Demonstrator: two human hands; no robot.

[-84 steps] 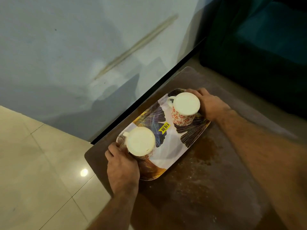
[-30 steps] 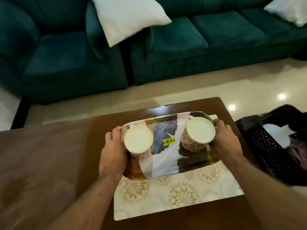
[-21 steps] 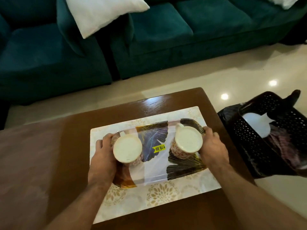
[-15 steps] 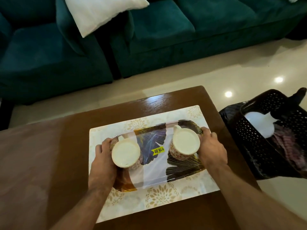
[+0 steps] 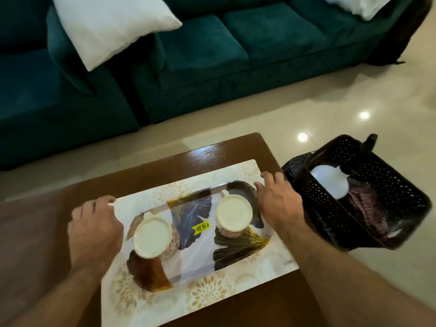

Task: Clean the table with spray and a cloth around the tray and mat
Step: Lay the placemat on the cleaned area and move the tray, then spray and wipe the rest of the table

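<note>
A patterned tray (image 5: 188,256) with two upright cups, one on the left (image 5: 153,238) and one on the right (image 5: 234,213), lies on a cream floral mat (image 5: 212,296) on the brown table (image 5: 47,244). My left hand (image 5: 94,223) grips the mat's far left corner, fingers curled round its edge. My right hand (image 5: 278,204) holds the mat's far right edge, thumb by the tray's rim. A white spray bottle (image 5: 330,182) and a striped cloth (image 5: 368,204) lie in a black basket (image 5: 389,175) on the floor to the right.
A teal sofa (image 5: 212,55) with a white pillow (image 5: 111,27) stands beyond the table across a strip of cream floor (image 5: 306,109). The basket sits close to the table's right edge. Bare tabletop stretches to the left of the mat.
I carried the tray from the table's other end and set it on the mat. Both hands have since let go of the tray's ends and moved to the mat's far corners.
</note>
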